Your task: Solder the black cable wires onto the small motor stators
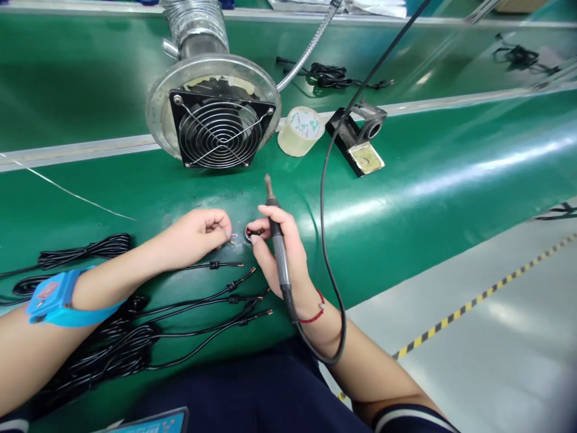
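Observation:
My left hand (pixel 205 236) is closed on the end of a black cable, with short coloured wire ends (pixel 233 239) poking out past the fingertips. A soldering iron (pixel 280 258) lies across my right hand (pixel 291 252), its tip pointing up and away. Between thumb and fingertips, the same hand pinches a small round part (pixel 249 233) with a dark rim and some red inside. A narrow gap separates the wire ends from this part. Below the left hand, several black cables (pixel 211 297) with stripped ends lie on the green bench mat (pixel 360 240).
A fume extractor fan (pixel 220 129) hangs just beyond my hands. Behind stand a roll of clear tape (pixel 301 131) and a soldering iron stand (pixel 358 135) with a yellow sponge. The iron's cord (pixel 323 198) loops over my right forearm. Coiled cables (pixel 331 75) sit further back.

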A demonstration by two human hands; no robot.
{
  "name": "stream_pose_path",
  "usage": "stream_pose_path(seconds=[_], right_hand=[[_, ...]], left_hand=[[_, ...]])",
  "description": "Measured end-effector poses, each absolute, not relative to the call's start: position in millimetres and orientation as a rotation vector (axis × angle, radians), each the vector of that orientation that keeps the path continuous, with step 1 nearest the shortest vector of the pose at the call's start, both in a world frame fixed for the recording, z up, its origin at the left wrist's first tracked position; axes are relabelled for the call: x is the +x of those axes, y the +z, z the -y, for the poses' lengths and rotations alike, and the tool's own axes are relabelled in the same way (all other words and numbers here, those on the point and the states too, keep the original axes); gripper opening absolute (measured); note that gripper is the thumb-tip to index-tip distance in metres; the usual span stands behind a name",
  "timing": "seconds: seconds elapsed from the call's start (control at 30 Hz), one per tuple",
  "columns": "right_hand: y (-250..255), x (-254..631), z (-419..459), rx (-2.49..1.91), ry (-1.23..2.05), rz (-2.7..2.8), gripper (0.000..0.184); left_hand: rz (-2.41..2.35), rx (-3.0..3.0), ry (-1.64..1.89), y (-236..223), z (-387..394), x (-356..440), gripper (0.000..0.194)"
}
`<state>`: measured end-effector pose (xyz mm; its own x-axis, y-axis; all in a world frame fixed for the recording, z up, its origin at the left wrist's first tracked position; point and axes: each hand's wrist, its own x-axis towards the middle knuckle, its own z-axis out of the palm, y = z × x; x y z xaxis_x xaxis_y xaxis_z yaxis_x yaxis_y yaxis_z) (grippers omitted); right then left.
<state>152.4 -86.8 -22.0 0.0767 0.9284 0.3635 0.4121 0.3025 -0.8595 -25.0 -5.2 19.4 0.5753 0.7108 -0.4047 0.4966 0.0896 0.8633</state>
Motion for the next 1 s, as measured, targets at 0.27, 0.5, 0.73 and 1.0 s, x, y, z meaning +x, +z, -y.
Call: stream_pose_path(seconds=[0.27,0.5,0.73,1.0], right_hand=[[-33,156,87,-1.412,0.552,1.573,0.049],[-14,162,93,-1.318,0.589,1.464,0.038],[-12,163,122,-1.341,0.556,1.407,0.032],[-23,159,127,-1.278,0.687,1.326,0.021]], left_hand=[[-1.173,1.475,0.193,12,-1,-25,0.010],[-1.231,1.415,0.162,12,0,-25,0.012],[-1.294,1.385,0.134,14,-1,-23,0.012],[-1.275,1.435,0.137,10,-3,-25,0.012]])
